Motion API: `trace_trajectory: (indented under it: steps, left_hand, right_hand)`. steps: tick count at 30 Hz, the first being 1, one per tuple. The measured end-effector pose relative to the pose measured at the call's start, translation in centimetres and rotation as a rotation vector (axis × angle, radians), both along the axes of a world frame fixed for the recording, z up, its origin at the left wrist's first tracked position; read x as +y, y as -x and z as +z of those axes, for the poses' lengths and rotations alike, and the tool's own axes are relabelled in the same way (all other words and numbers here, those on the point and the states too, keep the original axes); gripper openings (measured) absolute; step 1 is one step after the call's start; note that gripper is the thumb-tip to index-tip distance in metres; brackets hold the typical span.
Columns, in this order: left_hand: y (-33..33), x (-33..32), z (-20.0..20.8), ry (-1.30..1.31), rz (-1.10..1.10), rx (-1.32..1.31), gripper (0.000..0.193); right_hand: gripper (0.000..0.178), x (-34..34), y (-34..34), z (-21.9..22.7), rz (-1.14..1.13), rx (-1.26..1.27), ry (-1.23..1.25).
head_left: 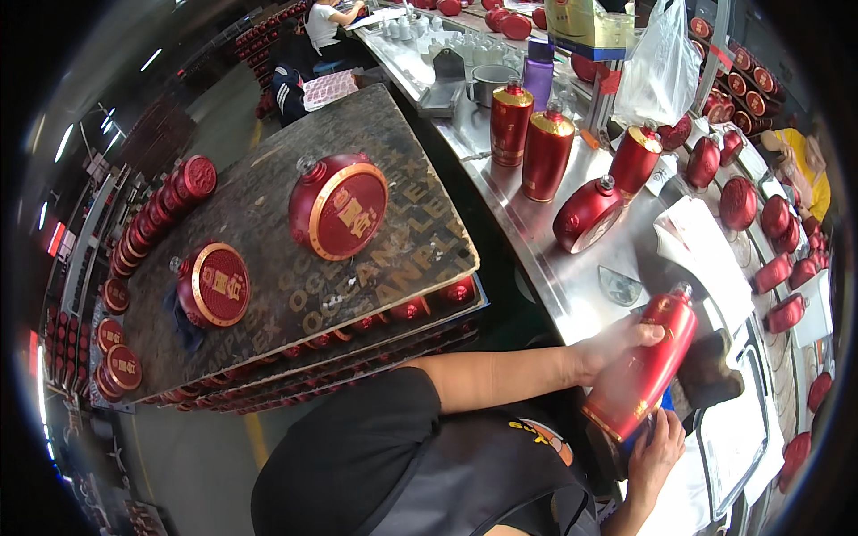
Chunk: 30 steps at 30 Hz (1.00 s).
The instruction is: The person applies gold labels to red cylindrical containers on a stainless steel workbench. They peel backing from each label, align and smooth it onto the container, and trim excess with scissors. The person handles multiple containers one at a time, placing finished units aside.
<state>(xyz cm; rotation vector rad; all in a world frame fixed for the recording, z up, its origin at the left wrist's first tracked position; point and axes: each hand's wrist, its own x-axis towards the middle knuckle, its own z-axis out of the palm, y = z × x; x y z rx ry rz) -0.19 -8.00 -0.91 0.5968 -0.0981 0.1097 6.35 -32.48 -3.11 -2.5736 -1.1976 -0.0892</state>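
Observation:
My left hand (609, 353) grips a glossy red bottle (645, 362) with gold bands and a clear glass neck. The bottle is tilted, its neck toward the upper right and its base toward me. Close by the base, the fingers of my right hand (657, 454) are bent over a dark blue patch, perhaps cloth; what they hold is partly hidden. A dark, curved block (710, 371) lies just beyond the bottle. Several finished-looking bottles stand farther up the metal bench, among them a tall red one (548, 156) and a rounded red one (587, 214).
To the left, a worn wooden board (357, 116) tops stacked layers of red bottles and bears round flask-like bottles (338, 207). A metal mug (493, 82), a purple bottle (538, 73) and a plastic bag (660, 67) are at the back. A conveyor with red bottles (738, 204) runs along the right.

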Motion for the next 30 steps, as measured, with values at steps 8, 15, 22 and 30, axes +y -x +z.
trace_trajectory:
  steps: [8, 15, 22, 30]
  left_hand:
    - [0.2, 2.0, -1.2, 0.083, -0.016, 0.114, 0.054]
    - [0.4, 2.8, -1.1, 0.041, 0.087, 0.251, 0.049]
    - [-0.6, 4.4, -2.0, 0.061, 0.248, 0.172, 0.041]
    - [-0.4, 3.5, -2.6, 0.124, 0.167, 0.148, 0.048]
  right_hand:
    - [0.040, -1.8, -4.8, 0.5, -0.286, 0.257, -0.408]
    - [0.041, 1.3, -7.3, 0.2, -0.261, -0.045, 0.133]
    - [0.029, 1.7, -5.1, 2.2, -0.044, -0.084, -0.098]
    - [0.022, 5.5, -5.3, 1.6, 0.066, -0.018, -0.137]
